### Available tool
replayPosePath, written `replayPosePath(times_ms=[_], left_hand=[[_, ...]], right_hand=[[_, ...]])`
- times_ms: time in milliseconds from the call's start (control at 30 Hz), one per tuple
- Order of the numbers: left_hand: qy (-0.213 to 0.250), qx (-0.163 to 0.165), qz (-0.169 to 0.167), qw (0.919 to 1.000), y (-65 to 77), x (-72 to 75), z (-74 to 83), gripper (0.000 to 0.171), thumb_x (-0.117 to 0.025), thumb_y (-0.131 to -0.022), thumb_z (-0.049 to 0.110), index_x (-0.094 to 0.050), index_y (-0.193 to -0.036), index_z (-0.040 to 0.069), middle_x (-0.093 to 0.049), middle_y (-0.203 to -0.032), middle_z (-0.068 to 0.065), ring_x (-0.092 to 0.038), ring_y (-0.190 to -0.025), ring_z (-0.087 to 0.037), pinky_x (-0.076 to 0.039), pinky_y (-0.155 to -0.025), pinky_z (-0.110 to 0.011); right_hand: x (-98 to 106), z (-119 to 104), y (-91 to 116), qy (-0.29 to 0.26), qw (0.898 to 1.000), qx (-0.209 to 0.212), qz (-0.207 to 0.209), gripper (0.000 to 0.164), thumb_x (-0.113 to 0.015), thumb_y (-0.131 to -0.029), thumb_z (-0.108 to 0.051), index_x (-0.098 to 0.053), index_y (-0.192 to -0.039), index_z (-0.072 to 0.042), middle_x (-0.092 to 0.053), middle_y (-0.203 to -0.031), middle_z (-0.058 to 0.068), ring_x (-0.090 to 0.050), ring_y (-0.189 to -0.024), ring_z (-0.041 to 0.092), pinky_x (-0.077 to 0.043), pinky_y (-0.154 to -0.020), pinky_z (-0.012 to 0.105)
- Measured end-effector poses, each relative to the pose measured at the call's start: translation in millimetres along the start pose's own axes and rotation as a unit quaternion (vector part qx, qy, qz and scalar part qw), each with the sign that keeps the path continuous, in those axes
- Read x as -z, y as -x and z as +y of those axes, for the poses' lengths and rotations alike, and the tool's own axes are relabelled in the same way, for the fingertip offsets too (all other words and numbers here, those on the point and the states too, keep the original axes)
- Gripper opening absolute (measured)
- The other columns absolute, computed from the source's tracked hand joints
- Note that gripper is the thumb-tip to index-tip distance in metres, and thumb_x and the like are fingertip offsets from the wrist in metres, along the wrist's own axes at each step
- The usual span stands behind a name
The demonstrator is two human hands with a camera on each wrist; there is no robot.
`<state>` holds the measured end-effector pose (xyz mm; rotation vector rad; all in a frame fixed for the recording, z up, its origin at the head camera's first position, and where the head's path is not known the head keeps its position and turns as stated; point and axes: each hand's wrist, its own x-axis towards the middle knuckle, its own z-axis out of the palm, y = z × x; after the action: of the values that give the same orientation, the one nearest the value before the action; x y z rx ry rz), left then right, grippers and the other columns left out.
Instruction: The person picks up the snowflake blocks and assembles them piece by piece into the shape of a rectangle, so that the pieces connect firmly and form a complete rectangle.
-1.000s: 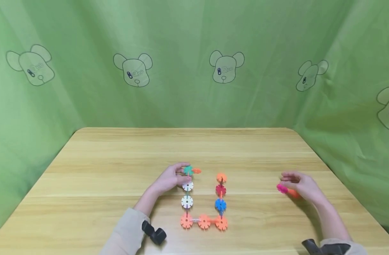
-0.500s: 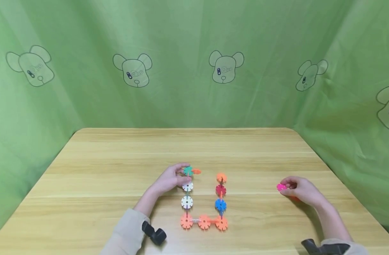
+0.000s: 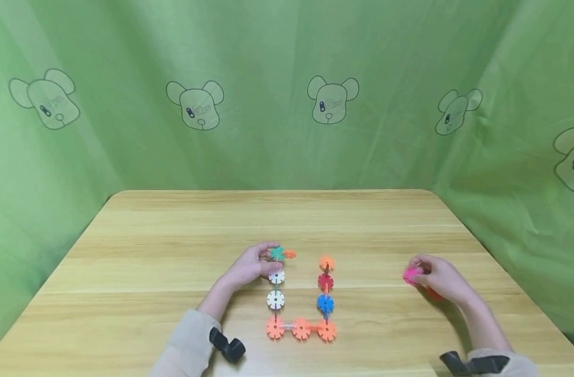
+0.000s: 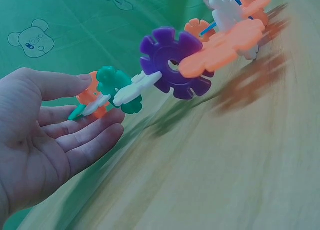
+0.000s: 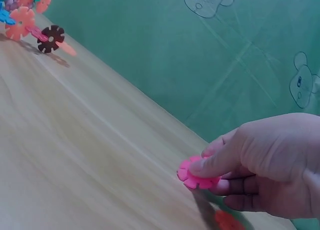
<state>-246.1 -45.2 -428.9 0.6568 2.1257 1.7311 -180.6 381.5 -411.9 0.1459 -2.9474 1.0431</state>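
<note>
A chain of slotted plastic discs lies in a U on the table, its discs linked edge to edge. With thumb and fingers, my left hand holds the far end of its left side at a green disc, from which an orange disc sticks out. Farther along, the left wrist view shows a purple disc. My right hand pinches a pink slotted disc between thumb and fingers, to the right of the chain. Below that hand lies an orange slotted disc, partly hidden in the head view.
The wooden table has green curtains with bear drawings behind it and at both sides. An orange disc tops the chain's right side, above a red disc and a blue disc. Black camera mounts sit on the sleeves.
My right hand's fingers have closed on the pink disc and moved it slightly left, away from the orange disc below. The left hand and the chain stay where they were.
</note>
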Motion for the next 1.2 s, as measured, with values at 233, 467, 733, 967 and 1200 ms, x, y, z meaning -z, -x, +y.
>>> replayPosePath(times_ms=[233,467,733,967,1200], left_hand=[[0.001,0.001,0.0,1.0,-0.6,0.4,-0.2,0.062,-0.067,-0.082,0.011,-0.039,-0.136,-0.004,-0.059,-0.095,-0.011,-0.059,-0.073,-0.015,-0.052,-0.068,-0.031],[-0.011,-0.001,0.003,0.9999,-0.3,2.1,0.5,0.062,-0.067,-0.082,0.012,-0.04,-0.136,-0.002,-0.058,-0.094,-0.01,-0.058,-0.073,-0.014,-0.052,-0.066,-0.031],[-0.006,0.0,0.002,1.0,-0.3,2.1,-1.7,0.062,-0.068,-0.082,0.014,-0.04,-0.135,-0.003,-0.059,-0.096,-0.012,-0.059,-0.072,-0.014,-0.053,-0.066,-0.032],[0.005,0.003,0.002,1.0,-1.2,1.9,-2.8,0.062,-0.067,-0.082,0.012,-0.04,-0.135,-0.004,-0.06,-0.093,-0.011,-0.059,-0.071,-0.015,-0.053,-0.066,-0.032],[0.013,0.003,0.002,0.9999,-1.2,2.1,-2.4,0.061,-0.066,-0.082,0.01,-0.039,-0.135,-0.005,-0.06,-0.092,-0.01,-0.059,-0.071,-0.014,-0.053,-0.065,-0.031]], right_hand=[[-6,-18,-13,-0.02,1.0,0.001,0.005,0.016,-0.066,-0.084,-0.009,-0.061,-0.096,0.0,-0.062,-0.082,0.006,-0.055,-0.072,0.015,-0.046,-0.061,0.025],[-14,-44,-29,-0.052,0.999,-0.005,-0.003,0.027,-0.066,-0.086,-0.021,-0.063,-0.103,0.0,-0.065,-0.089,0.006,-0.058,-0.082,0.018,-0.046,-0.073,0.031],[-30,-79,-46,-0.096,0.995,0.033,-0.015,0.024,-0.066,-0.084,-0.012,-0.062,-0.102,0.004,-0.065,-0.086,0.009,-0.06,-0.079,0.02,-0.051,-0.072,0.03],[-49,-104,-61,-0.139,0.99,0.031,-0.023,0.023,-0.066,-0.084,-0.01,-0.06,-0.102,0.004,-0.062,-0.083,0.011,-0.059,-0.076,0.033,-0.052,-0.066,0.036],[-69,-121,-71,-0.195,0.979,0.038,-0.053,0.022,-0.065,-0.084,-0.004,-0.056,-0.101,0.007,-0.061,-0.082,0.014,-0.061,-0.074,0.031,-0.054,-0.065,0.034]])
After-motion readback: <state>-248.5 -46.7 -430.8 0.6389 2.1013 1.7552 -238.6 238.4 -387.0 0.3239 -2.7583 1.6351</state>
